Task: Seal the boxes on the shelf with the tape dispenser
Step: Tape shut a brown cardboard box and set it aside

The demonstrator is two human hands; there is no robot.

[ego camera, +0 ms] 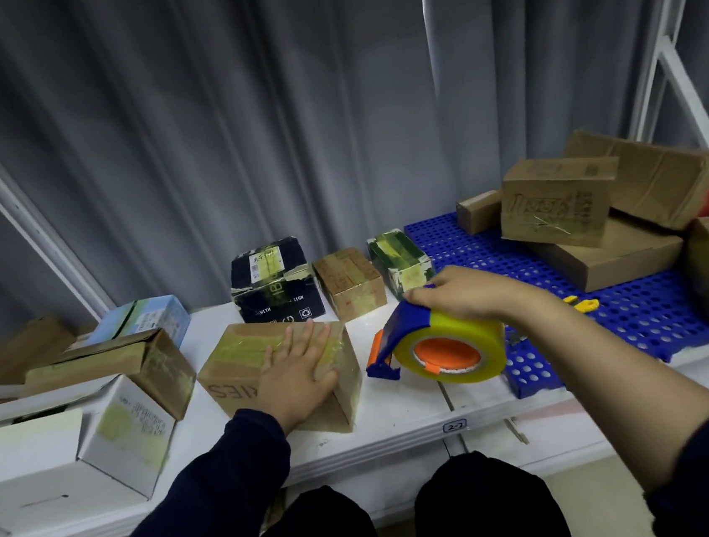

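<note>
Indoors, grey curtain [239, 105] backs white shelf [403, 412]; left hand [300, 372] flat, right hand [456, 297] clutching dispenser [447, 337].

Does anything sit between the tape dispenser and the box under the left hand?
Nothing visible does: only bare white shelf separates the tape dispenser from the brown box. The left hand lies flat on the box's top.

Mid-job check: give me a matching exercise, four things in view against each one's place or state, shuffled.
1. left hand
2. right hand
3. black cardboard box
4. blue perforated plastic mat

A. at the back of the white shelf, by the grey curtain
B. flat on the taped brown cardboard box
C. under the stacked brown boxes
D. gripping the blue-and-orange tape dispenser

Pairs: 1-B, 2-D, 3-A, 4-C
</note>
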